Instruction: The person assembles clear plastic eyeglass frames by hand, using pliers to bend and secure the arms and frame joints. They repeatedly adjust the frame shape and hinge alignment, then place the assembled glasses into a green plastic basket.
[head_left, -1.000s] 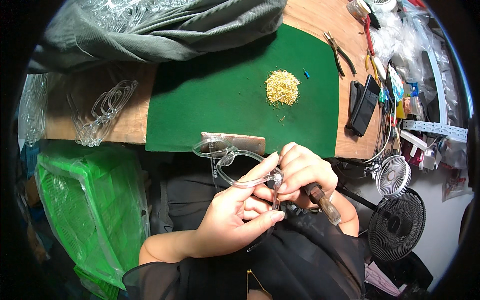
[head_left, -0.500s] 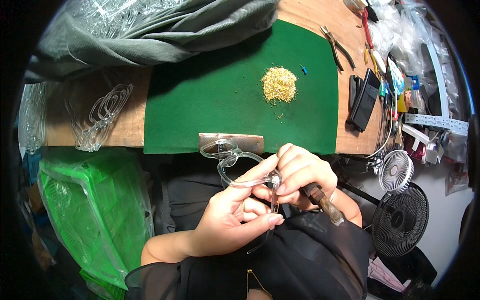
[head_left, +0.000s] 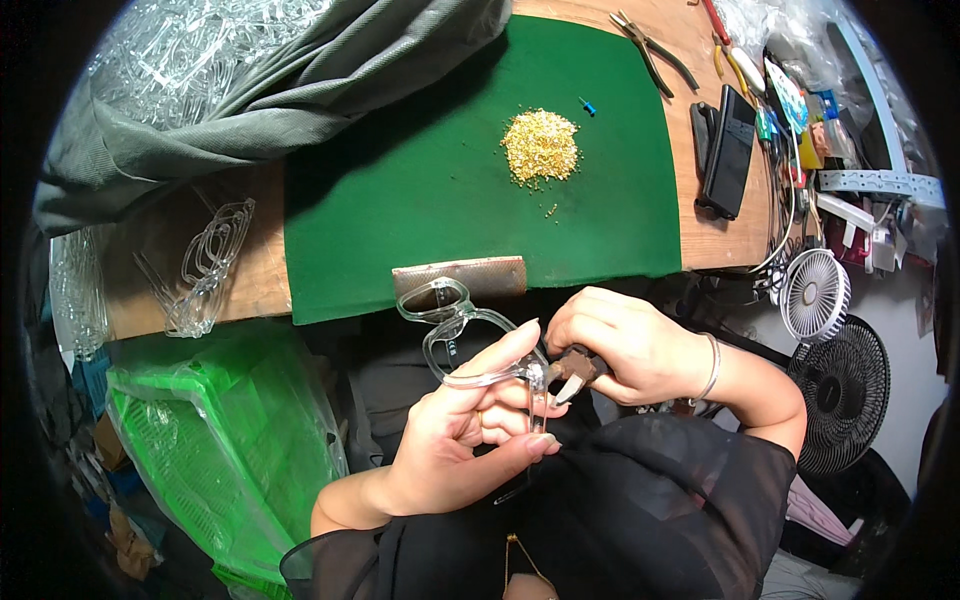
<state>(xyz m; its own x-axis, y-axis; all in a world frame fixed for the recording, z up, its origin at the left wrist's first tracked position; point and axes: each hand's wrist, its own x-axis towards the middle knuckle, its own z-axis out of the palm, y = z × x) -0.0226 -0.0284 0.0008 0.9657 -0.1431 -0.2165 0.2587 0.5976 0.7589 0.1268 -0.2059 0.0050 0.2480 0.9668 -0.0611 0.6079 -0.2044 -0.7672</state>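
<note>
A clear plastic eyeglasses frame (head_left: 452, 327) is in my left hand (head_left: 450, 440), its fingers and thumb closed around the hinge corner and a temple arm. The lens rims point up and left, toward the bench edge. My right hand (head_left: 630, 345) is closed around a short hand tool (head_left: 578, 362) with a dark, worn body. The tool's near end is beside the frame's hinge corner; whether it touches cannot be made out. My right fingers partly hide the tool. Just beyond the rims, a small brown textured block (head_left: 490, 279) sits at the bench's front edge.
On the green mat (head_left: 390, 220) lie a heap of tiny golden screws or similar bits (head_left: 540, 147) and a blue pin (head_left: 588, 106). Pliers (head_left: 655, 60) and a phone (head_left: 730, 150) are on the right. Clear frames (head_left: 210, 265) lie left. A green crate (head_left: 220, 440) stands below.
My right hand has turned over, bringing the tool's other end beside the hinge corner; before, the tool stuck out to the lower right. The frame stays in my left hand. The view has shifted slightly.
</note>
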